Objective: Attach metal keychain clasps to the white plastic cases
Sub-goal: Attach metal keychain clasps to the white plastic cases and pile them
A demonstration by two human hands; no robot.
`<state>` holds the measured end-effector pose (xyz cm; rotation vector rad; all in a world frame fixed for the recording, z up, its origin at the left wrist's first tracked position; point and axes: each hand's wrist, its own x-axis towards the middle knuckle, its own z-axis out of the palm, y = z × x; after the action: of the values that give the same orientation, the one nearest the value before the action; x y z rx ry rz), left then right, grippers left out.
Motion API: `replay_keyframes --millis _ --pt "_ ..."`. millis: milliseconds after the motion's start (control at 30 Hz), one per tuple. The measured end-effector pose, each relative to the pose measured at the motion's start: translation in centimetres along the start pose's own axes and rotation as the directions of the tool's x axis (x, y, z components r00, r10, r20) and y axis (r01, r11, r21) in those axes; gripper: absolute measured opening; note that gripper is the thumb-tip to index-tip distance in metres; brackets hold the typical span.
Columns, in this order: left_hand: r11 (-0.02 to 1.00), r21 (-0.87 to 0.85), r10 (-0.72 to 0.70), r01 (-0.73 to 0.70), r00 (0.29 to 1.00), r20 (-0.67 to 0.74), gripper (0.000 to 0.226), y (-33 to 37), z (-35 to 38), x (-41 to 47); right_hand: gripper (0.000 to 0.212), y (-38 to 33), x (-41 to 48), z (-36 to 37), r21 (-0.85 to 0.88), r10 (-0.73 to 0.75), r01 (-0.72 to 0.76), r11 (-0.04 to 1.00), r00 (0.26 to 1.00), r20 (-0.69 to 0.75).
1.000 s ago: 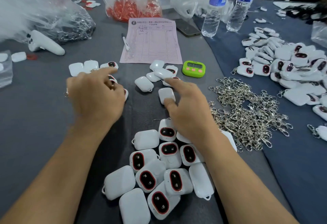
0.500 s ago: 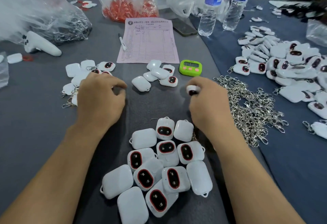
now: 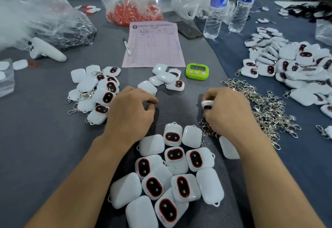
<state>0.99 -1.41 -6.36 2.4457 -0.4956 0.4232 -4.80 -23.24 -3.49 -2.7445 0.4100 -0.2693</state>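
My right hand [image 3: 228, 112] grips a white plastic case [image 3: 207, 104] with a red-ringed dark window, just left of the heap of metal keychain clasps [image 3: 265, 109]. My left hand [image 3: 131, 112] hovers over the grey table with its fingers curled and nothing seen in them. A pile of white cases without clasps [image 3: 172, 172] lies between my forearms. Left of my left hand sits a group of cases with clasps attached [image 3: 97, 91]. A few more cases [image 3: 165, 80] lie beyond my hands.
A green timer [image 3: 197, 71], a pink form [image 3: 154, 46] with a pen, a phone and two water bottles [image 3: 216, 10] stand further back. Plastic bags [image 3: 133, 3] fill the far left and middle. A big heap of finished cases [image 3: 291, 64] covers the blue cloth at right.
My right hand picked a case from the table and carried it right toward the clasp heap. My left hand drew back from the left group of cases toward the middle.
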Motion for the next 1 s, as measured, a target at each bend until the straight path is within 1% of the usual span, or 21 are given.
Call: replay_keyframes --millis 200,367,500,567,733,867,933,1000 --pt "0.999 -0.032 -0.013 0.014 1.000 0.013 0.021 0.5 0.1 0.0 0.023 -0.5 -0.2 0.3 0.081 -0.022 0.019 0.997 0.999 0.037" --pt "0.999 -0.053 0.005 -0.005 1.000 0.018 0.021 1.0 0.2 -0.2 0.012 0.0 0.1 0.6 0.068 0.016 -0.020 0.997 0.999 0.049" --pt "0.998 -0.060 -0.001 0.003 1.000 0.029 0.022 1.1 0.3 -0.3 0.013 -0.4 -0.1 0.8 0.016 -0.015 0.014 1.000 0.999 0.047" --pt "0.998 -0.064 -0.008 0.010 0.999 0.036 0.023 1.2 0.2 -0.3 0.016 -0.6 -0.2 0.8 0.017 -0.030 0.030 0.999 0.998 0.047" --pt "0.997 -0.069 -0.015 0.018 0.999 0.047 0.023 1.3 0.2 -0.4 0.015 -0.6 -0.2 0.6 0.095 -0.012 0.015 0.995 0.999 -0.032" --pt "0.996 -0.076 -0.044 0.048 0.998 0.054 0.024 1.1 0.2 -0.4 0.016 0.2 0.0 -0.4 0.175 0.031 -0.023 0.984 0.998 -0.045" --pt "0.994 -0.083 -0.062 0.068 0.996 0.065 0.025 1.1 0.1 -0.4 0.019 0.4 0.0 -0.8 0.149 0.052 -0.051 0.988 0.999 -0.007" --pt "0.995 -0.075 -0.066 0.072 0.995 0.072 0.025 1.0 0.1 -0.4 0.017 0.4 -0.1 -0.9 0.083 0.060 -0.065 0.994 0.996 0.065"
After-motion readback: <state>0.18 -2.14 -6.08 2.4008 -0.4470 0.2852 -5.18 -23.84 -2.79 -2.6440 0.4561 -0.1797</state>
